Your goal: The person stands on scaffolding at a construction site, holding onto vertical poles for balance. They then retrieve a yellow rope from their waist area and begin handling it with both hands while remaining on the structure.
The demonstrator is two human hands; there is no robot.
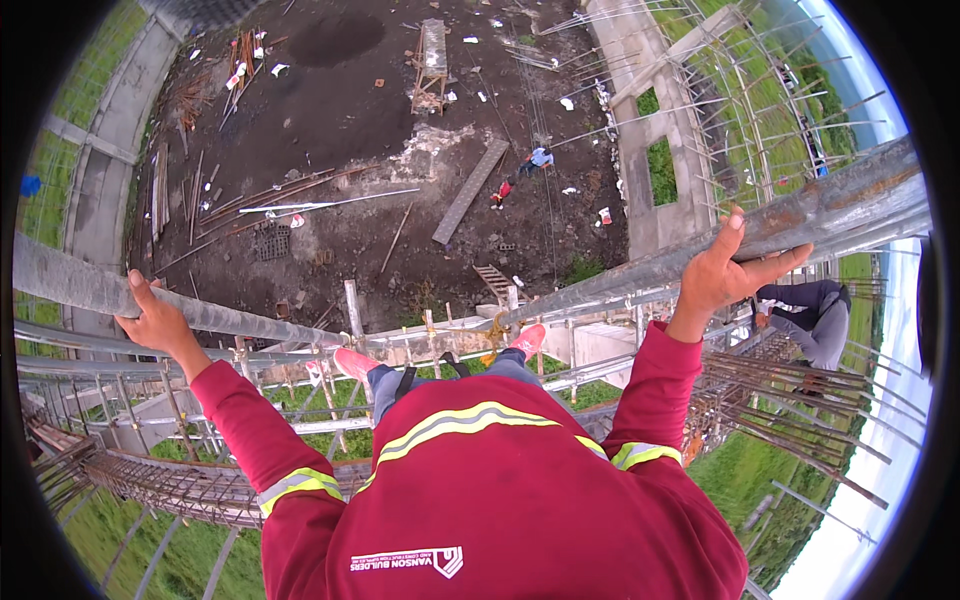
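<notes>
My left hand is closed around a grey metal pipe at the left, its thumb and a finger showing at the pipe's edges. On the right, a thick, rust-stained pipe passes through my right hand. Two of that hand's fingers stretch along the pipe and the others are hidden. Whether both hands hold one and the same pipe, I cannot tell. My arms are spread wide in red sleeves. Below, my pink shoes stand among scaffold pipes and a narrow ledge, high above the ground.
At right, a co-worker bends beside bundled rebar. A rebar cage runs at lower left. Far below on dark soil are two people, a long plank, scattered poles and a concrete wall. Scaffold poles stand around me.
</notes>
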